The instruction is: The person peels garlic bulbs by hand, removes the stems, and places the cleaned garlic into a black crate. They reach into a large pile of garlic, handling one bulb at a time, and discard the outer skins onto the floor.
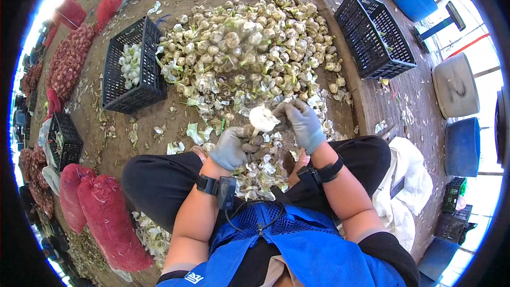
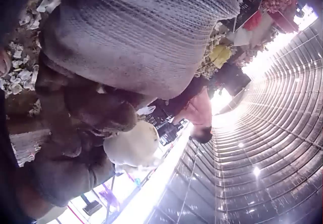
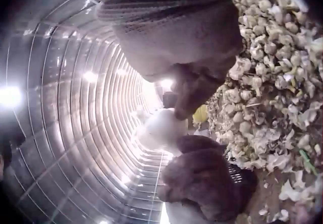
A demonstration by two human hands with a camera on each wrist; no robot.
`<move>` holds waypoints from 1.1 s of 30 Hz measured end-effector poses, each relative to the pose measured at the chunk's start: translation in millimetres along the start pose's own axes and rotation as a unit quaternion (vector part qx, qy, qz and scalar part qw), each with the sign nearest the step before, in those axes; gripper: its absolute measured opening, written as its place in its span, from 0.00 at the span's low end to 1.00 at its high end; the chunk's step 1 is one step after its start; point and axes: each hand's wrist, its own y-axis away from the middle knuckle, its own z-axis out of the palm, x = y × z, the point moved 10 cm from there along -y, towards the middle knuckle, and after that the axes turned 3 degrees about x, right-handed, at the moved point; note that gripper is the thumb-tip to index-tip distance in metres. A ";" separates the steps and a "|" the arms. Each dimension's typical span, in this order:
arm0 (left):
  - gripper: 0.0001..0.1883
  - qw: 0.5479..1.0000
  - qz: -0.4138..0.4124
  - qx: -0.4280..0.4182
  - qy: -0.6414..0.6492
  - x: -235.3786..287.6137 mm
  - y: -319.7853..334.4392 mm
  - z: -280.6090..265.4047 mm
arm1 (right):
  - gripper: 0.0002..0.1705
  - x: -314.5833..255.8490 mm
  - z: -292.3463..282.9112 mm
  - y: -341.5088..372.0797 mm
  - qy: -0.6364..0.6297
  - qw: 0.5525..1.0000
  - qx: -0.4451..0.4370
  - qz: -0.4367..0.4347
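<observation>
A white garlic bulb point(image 1: 263, 119) is held up between both hands over the person's lap, its stem pointing down. The gloved left hand point(image 1: 231, 146) grips it from below at the stem, with dirt-darkened fingertips. From the other side, the gloved right hand point(image 1: 303, 123) has its fingers curled and pinches at the bulb's edge. In the left wrist view, the smooth white garlic bulb point(image 2: 133, 146) shows beyond the fingers. The right wrist view has the garlic bulb point(image 3: 161, 130) between the right fingers above and the left fingers point(image 3: 194, 176) below.
A large heap of garlic point(image 1: 249, 48) lies in front, with loose skins around the feet. A black crate point(image 1: 135, 98) at left holds white bulbs; another black crate point(image 1: 374, 34) stands at right. Red mesh sacks point(image 1: 111, 223) lie at left, blue tubs point(image 1: 462, 146) at right.
</observation>
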 end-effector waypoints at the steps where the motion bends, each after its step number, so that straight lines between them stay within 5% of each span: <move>1: 0.15 1.000 0.001 0.000 0.000 1.0 -0.5 -1.1 | 0.13 4.4 -0.5 -2.3 -0.033 0.999 -0.034 0.006; 5: 0.15 0.999 0.038 -0.016 -0.009 12.0 -2.7 1.1 | 0.16 -9.2 4.7 2.2 0.047 0.998 -0.040 -0.020; 6: 0.15 0.998 0.053 -0.011 -0.029 16.0 -2.1 1.2 | 0.20 -34.8 12.4 7.4 0.184 0.968 -0.041 -0.162; 8: 0.14 0.992 0.094 0.026 -0.084 18.9 0.4 6.7 | 0.31 -67.3 45.1 38.4 0.429 0.797 -0.038 -0.423; 12: 0.19 0.972 0.157 0.032 -0.170 27.4 0.9 2.8 | 0.22 -50.6 44.9 36.9 0.524 0.773 -0.045 -0.355; 17: 0.21 0.957 0.161 0.028 -0.238 27.6 1.0 6.8 | 0.12 -58.4 39.1 43.9 0.404 0.796 0.025 -0.451; 18: 0.22 0.959 0.162 0.014 -0.230 25.8 3.9 15.8 | 0.14 -41.7 12.8 22.9 0.223 0.928 0.055 -0.295; 19: 0.24 0.961 0.162 -0.001 -0.222 23.9 4.8 22.7 | 0.16 -9.3 -4.3 10.2 0.024 0.989 0.081 -0.118; 22: 0.26 0.979 0.141 -0.046 -0.137 15.6 -1.4 27.8 | 0.19 14.2 -8.5 -1.4 -0.115 0.989 0.040 -0.079; 23: 0.26 0.979 0.141 -0.046 -0.137 14.7 -2.6 28.0 | 0.20 29.4 0.3 -2.2 -0.243 0.967 -0.042 0.067; 26: 0.21 0.982 0.183 -0.012 -0.045 28.8 -5.4 9.6 | 0.22 17.1 9.2 -0.8 -0.143 0.989 -0.018 -0.013; 27: 0.18 0.971 0.233 -0.009 -0.053 42.2 -4.4 5.6 | 0.26 6.7 13.3 -10.8 -0.001 0.996 0.007 -0.085; 28: 0.15 0.958 0.280 -0.005 -0.060 55.2 -1.8 2.7 | 0.28 27.7 18.9 2.0 -0.097 0.994 -0.039 0.044; 33: 0.12 0.865 0.482 0.078 0.117 191.5 58.6 -17.7 | 0.23 65.7 29.4 -1.0 0.046 0.991 -0.100 0.078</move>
